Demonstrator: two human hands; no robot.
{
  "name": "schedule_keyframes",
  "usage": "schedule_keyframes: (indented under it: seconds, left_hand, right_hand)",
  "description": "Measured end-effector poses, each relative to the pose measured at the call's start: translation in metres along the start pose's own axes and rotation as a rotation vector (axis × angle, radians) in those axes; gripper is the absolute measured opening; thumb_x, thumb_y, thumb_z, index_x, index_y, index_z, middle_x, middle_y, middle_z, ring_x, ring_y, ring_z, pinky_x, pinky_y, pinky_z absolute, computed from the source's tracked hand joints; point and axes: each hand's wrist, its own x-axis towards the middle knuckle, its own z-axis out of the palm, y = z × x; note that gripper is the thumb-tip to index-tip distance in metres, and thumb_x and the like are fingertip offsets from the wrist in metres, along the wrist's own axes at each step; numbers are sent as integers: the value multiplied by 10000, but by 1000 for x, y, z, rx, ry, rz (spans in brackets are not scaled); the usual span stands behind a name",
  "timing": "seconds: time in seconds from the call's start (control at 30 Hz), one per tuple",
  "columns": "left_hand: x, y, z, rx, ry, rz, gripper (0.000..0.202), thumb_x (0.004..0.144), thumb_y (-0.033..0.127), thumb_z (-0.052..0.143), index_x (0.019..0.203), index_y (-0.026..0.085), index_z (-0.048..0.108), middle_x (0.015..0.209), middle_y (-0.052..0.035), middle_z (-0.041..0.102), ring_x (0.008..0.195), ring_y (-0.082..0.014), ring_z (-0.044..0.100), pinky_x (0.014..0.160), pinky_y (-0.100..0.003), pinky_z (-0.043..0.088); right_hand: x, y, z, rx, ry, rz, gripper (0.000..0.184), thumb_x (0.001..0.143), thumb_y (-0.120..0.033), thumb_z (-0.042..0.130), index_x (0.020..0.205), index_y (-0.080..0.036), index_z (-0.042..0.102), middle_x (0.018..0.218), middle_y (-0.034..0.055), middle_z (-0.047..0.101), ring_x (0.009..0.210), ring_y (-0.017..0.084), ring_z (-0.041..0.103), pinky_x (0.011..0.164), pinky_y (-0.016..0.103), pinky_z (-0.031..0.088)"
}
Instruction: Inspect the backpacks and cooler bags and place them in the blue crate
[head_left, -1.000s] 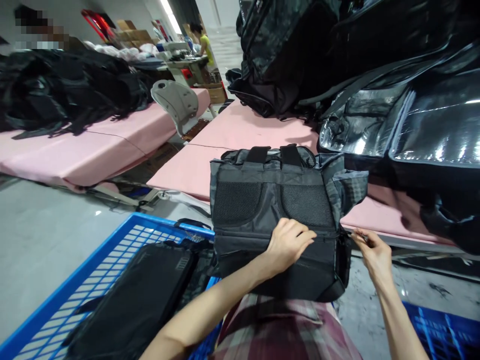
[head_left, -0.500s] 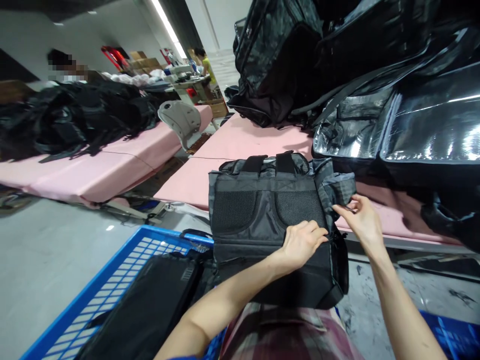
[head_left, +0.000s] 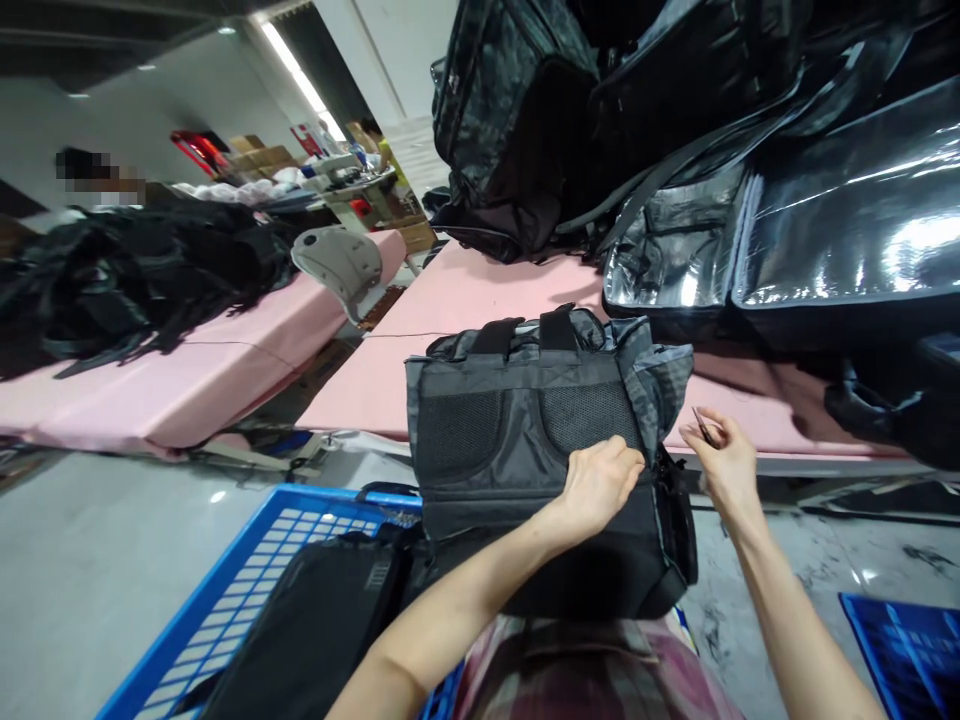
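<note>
A black backpack point(head_left: 480, 500) with mesh back padding and two straps at its top stands in front of me, its back side facing me. My left hand point(head_left: 602, 480) is closed on the bag's right side edge, below the mesh. Just right of the bag, apart from it, my right hand point(head_left: 720, 455) is closed around what looks like a small pair of dark snips point(head_left: 703, 428), thin tips pointing up and left. Most of that tool is hidden in the palm. Loose grey patterned fabric point(head_left: 660, 385) folds out at the bag's upper right.
A blue plastic crate point(head_left: 217, 570) at lower left holds a flat black bag point(head_left: 315, 610). Behind stands a pink-covered table point(head_left: 480, 290) with piled black bags and an open silver-lined bag point(head_left: 840, 230). Another blue crate point(head_left: 900, 650) is at lower right. People are in the background.
My right hand has moved down and away from the loose fabric, and the dark tips now show in it. The left hand keeps its hold. The view has shifted slightly.
</note>
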Motion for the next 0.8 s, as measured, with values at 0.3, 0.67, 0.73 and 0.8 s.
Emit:
schedule_keyframes:
  seconds: [0.3, 0.67, 0.73, 0.8]
  left_hand:
    - [1, -7, -3, 66, -38, 152, 217, 938, 294, 420, 1040, 241, 604, 859, -10, 580, 753, -112, 563, 564, -205, 391]
    - [9, 8, -1, -33, 23, -49, 209, 917, 261, 421, 867, 188, 611, 857, -10, 593, 705, -119, 569, 593, -229, 399]
    - [9, 9, -2, -51, 26, -75, 203, 912, 265, 433, 859, 192, 615, 854, -4, 597, 705, -120, 573, 595, -231, 400]
    - [9, 10, -2, -69, 24, -100, 208, 912, 273, 435, 862, 198, 622, 854, -1, 601, 703, -119, 575, 593, -229, 399]
  right_hand:
    - [-61, 25, -41, -334, -45, -192, 381, 793, -484, 571, 1054, -206, 587, 976, 65, 642, 841, 190, 606, 759, 331, 465]
    - [-73, -1, -29, -631, 48, -778, 150, 831, -243, 582, 946, -198, 667, 869, 25, 707, 739, 143, 606, 709, 286, 438]
    - [-72, -2, -28, -667, 39, -813, 161, 825, -239, 591, 964, -197, 663, 886, 24, 708, 754, 143, 608, 702, 283, 425]
    - [-72, -3, -27, -701, 29, -826, 171, 827, -241, 589, 974, -199, 663, 894, 27, 709, 757, 144, 608, 694, 284, 413]
